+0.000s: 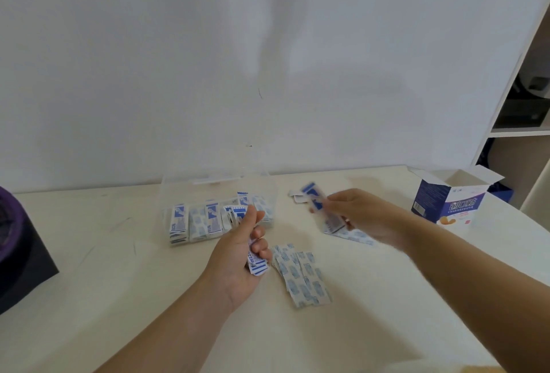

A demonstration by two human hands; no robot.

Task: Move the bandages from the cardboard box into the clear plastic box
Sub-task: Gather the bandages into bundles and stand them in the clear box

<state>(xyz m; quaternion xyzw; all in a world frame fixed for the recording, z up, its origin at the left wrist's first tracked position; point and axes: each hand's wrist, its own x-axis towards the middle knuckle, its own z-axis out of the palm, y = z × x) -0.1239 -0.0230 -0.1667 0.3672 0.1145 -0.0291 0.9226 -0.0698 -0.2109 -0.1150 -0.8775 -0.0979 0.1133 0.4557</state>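
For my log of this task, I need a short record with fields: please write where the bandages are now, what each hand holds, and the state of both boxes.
Left hand: grips a small stack of bandages
Right hand: pinches blurred bandages
Clear plastic box: bandage bundles standing inside
Cardboard box: upright, flaps open, contents hidden
Loose pile: flat on the table, between the forearms

Cream table with faint scuff marks, plain white wall behind it. Black block at left edge, purple roll on top. White shelf unit far right, dark contents, unclear.
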